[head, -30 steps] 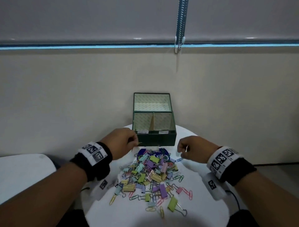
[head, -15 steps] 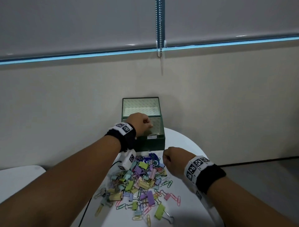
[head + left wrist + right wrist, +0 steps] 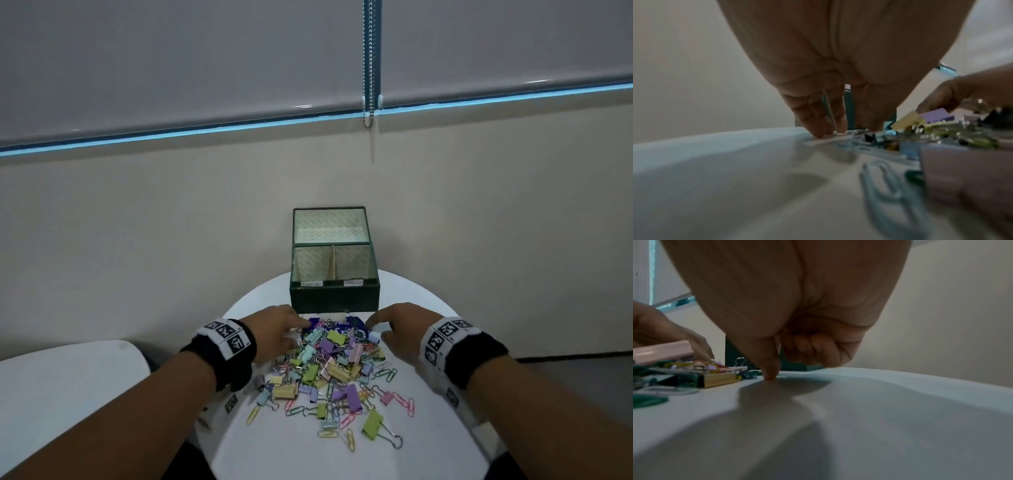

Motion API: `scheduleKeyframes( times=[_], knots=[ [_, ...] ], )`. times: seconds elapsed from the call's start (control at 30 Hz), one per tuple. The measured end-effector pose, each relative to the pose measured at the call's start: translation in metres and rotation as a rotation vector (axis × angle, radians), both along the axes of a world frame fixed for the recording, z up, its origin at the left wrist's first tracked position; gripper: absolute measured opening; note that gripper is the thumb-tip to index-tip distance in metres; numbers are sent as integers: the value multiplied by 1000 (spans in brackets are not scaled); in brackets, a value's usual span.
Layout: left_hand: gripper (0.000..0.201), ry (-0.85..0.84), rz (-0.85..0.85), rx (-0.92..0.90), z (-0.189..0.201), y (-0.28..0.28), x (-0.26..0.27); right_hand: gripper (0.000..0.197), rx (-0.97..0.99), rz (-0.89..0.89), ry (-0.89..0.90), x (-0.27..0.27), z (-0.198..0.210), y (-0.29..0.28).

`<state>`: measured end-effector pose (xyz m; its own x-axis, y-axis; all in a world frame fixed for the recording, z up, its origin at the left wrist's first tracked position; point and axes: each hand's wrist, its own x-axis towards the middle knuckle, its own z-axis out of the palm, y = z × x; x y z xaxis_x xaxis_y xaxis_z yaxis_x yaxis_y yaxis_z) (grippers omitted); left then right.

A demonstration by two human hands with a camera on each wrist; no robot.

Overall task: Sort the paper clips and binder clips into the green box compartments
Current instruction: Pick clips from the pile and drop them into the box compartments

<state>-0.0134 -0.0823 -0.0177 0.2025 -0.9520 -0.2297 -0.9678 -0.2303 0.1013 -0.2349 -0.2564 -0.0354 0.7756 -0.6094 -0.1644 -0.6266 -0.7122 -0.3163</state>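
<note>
A pile of pastel binder clips and paper clips [image 3: 329, 373] lies in the middle of the round white table [image 3: 428, 445]. Behind it stands the green box [image 3: 334, 298], with one rear compartment and two front ones split by a divider. No clips show inside from this angle. My left hand [image 3: 296, 329] reaches the pile's far left edge. Its straight fingertips [image 3: 819, 134] touch the table. My right hand [image 3: 373, 325] is at the pile's far right edge. There one fingertip [image 3: 769, 375] presses the table while the other fingers curl. Nothing shows in either hand.
A dark blue packet [image 3: 358, 331] lies under the pile's far edge, just in front of the box. A second white table [image 3: 68, 394] stands at the left. The wall rises close behind the box, and a blind cord [image 3: 370, 68] hangs above.
My left hand went from the pile up over the box's front left compartment and has come back down to the pile's far left edge. My right hand stayed by the pile's right edge.
</note>
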Motion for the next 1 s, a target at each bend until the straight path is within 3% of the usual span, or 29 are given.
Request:
scheduleKeyframes(
  times=[0.1, 0.23, 0.63, 0.73, 0.87, 1.0],
  knots=[
    [26, 22, 39, -51, 1, 0, -6, 13, -48, -7, -16, -1, 2, -2],
    [9, 76, 123, -107, 1, 1, -7, 16, -119, -9, 2, 1, 0, 0],
    [24, 62, 345, -82, 4, 19, 6, 15, -78, 10, -44, 10, 5, -4],
    [21, 59, 316, -61, 1, 25, 9, 16, -116, 149, -10, 16, 7, -5],
    [17, 78, 252, -69, -1, 24, 7, 17, -127, 148, -49, 30, 1, -7],
    [6, 108, 237, -74, -3, 23, 7, 25, -19, 143, 21, 41, 1, -6]
  ],
)
